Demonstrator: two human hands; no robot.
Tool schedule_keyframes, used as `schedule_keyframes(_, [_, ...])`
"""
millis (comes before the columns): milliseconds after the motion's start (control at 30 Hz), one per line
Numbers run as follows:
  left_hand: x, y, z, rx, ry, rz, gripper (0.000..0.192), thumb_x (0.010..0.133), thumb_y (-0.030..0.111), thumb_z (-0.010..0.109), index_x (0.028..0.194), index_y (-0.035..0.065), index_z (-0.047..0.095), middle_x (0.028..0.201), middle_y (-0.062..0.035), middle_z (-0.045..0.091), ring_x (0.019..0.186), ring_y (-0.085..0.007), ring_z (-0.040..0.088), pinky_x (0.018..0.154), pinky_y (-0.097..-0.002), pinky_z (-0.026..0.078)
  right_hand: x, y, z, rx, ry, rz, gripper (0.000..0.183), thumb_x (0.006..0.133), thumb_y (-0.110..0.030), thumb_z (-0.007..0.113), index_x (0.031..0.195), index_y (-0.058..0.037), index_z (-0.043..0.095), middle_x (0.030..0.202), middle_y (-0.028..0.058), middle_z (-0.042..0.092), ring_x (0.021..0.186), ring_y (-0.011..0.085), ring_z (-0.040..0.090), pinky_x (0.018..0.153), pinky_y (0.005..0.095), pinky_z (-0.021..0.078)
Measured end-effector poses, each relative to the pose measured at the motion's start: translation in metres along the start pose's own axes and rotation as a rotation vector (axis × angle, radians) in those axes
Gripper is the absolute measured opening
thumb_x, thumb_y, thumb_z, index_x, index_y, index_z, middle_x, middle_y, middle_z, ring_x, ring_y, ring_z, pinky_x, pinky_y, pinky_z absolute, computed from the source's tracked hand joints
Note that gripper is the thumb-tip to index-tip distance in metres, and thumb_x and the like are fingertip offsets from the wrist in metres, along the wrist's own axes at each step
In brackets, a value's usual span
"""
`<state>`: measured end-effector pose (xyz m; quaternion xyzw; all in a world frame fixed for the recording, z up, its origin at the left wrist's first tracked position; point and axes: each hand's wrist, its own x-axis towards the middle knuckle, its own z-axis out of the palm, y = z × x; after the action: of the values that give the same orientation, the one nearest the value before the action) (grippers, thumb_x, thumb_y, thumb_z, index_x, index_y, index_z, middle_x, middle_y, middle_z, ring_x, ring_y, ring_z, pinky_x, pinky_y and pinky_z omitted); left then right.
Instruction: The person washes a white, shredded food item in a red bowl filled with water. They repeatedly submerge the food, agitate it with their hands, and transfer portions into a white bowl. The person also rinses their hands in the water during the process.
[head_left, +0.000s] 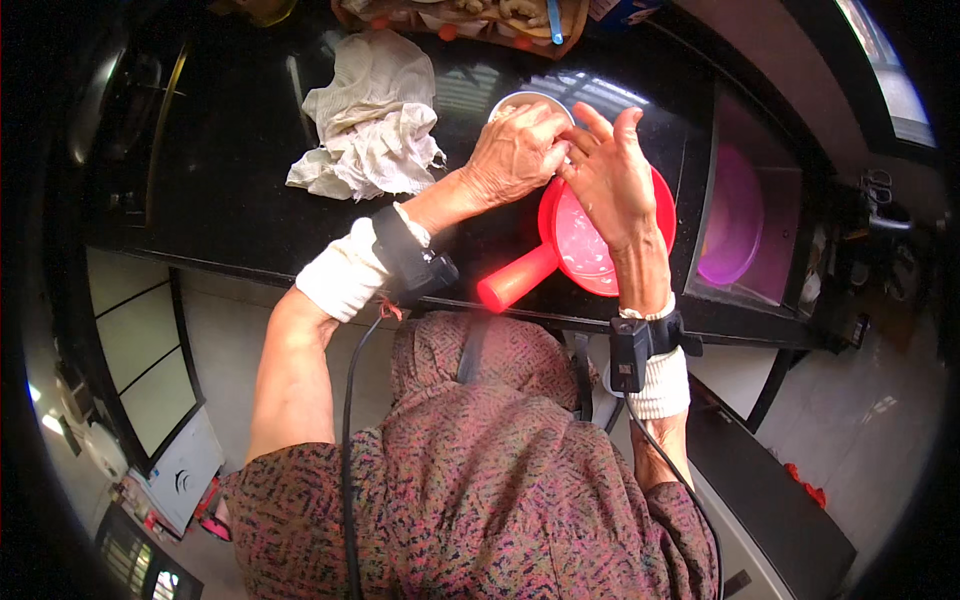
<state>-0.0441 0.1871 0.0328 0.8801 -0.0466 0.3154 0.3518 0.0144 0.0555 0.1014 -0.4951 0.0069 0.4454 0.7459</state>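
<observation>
My left hand (519, 154) is bent over the near side of a small white bowl (525, 96), its fingertips meeting the fingers of my right hand. Whether a small piece is pinched there is hidden. Palm up, my right hand (619, 180) has its thumb and one finger stretched apart, with a tiny pale speck on the palm. Pale bits show inside the bowl, mostly covered by my left hand. Under my right hand stands a red plastic dipper (517, 279), its handle towards me, holding water with small whitish bits.
A crumpled white cloth (367, 120) lies left on the black countertop (225, 187). Behind is a tray (450, 36) with ginger-like roots and a blue-handled tool (554, 21). At right, a sink (776, 225) contains a purple basin (731, 217). Cables hang from both wrist devices.
</observation>
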Motion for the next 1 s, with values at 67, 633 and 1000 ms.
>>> schedule_keyframes(67, [-0.001,-0.003,-0.003,-0.022,-0.076,-0.216,0.011,0.079,0.013,0.058,0.083,0.0038,0.062,0.086,-0.0144,0.061,0.084,-0.0337,0.061,0.074,-0.0428,0.050,-0.002,0.000,-0.001,-0.009,-0.016,-0.016,0.093,0.088,-0.066,0.040,0.144,0.0044,0.018,0.142,0.0232,0.033,0.129,0.0306,0.037,0.104,0.0420,0.0367])
schedule_keyframes(633, [0.007,0.003,-0.015,-0.191,-0.062,-0.347,0.018,0.080,0.020,0.061,0.087,0.0045,0.066,0.085,-0.0123,0.061,0.082,-0.0297,0.061,0.074,-0.0399,0.050,-0.002,-0.007,-0.005,0.102,-0.101,-0.116,0.086,0.086,-0.069,0.040,0.147,-0.0138,0.016,0.145,0.0251,0.027,0.128,0.0385,0.039,0.096,0.0525,0.0424])
schedule_keyframes(1000, [0.001,-0.027,-0.013,-0.024,-0.218,-0.241,0.016,0.079,0.020,0.064,0.084,0.0055,0.068,0.087,-0.0117,0.064,0.086,-0.0309,0.060,0.076,-0.0402,0.049,-0.007,-0.016,-0.011,-0.051,-0.147,-0.165,0.090,0.086,-0.068,0.038,0.150,-0.0128,0.006,0.143,0.0262,0.030,0.129,0.0386,0.038,0.099,0.0493,0.0407])
